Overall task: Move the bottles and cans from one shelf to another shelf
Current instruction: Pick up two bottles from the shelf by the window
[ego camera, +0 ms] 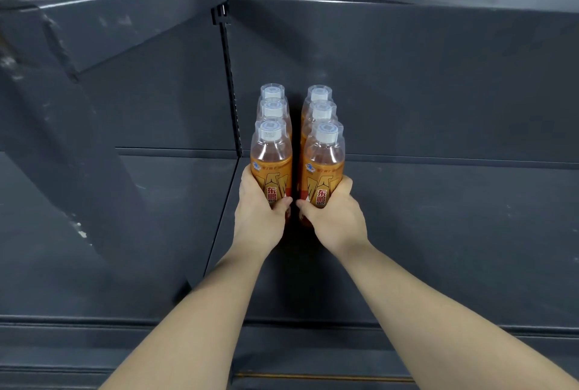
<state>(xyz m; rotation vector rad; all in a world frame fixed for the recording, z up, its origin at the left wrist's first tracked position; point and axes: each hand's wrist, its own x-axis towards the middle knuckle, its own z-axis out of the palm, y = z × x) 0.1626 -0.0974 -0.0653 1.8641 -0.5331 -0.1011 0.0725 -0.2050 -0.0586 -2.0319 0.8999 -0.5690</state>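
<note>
shelf [438, 233] bare L+R, bottle rows [271, 126] mid

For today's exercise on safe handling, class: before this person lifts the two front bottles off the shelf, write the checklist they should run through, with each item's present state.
1. Left grip wraps the front left bottle: ok.
2. Right grip wraps the front right bottle: ok.
3. Both held bottles capped: ok.
4. Both held bottles upright: ok.
5. Back bottles clear of the held ones: cannot tell, they overlap in this view.
6. Room where the held bottles go next: cannot tell, not shown.
</note>
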